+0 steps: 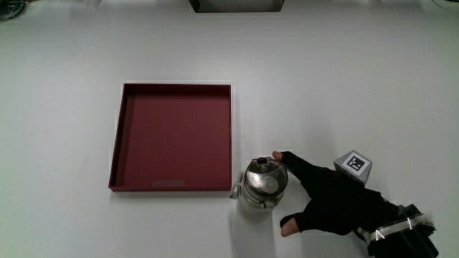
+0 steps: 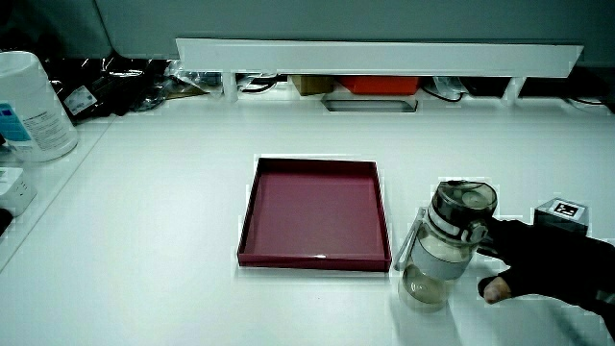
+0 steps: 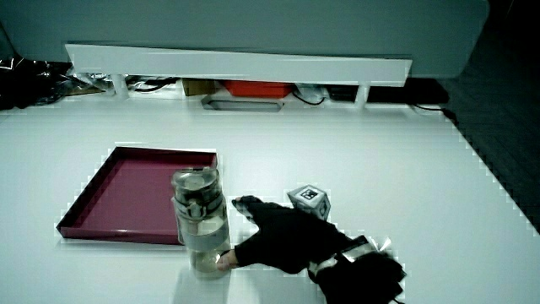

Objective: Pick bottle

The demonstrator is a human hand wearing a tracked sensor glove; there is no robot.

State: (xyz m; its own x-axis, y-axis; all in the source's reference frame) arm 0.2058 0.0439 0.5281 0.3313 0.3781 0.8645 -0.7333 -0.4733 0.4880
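The hand [image 1: 326, 201], gloved in black with a patterned cube [image 1: 353, 165] on its back, lies on the white desk [image 1: 373, 93] nearest the person. Its grip is spread wide around the bottle [image 1: 262, 189], thumb and forefinger at either side of the body; whether they press it cannot be told. The bottle, clear with a metal lid, stands upright just beside the near corner of the empty dark-red tray [image 1: 172, 136]. Farther off runs the low partition [image 2: 384, 53].
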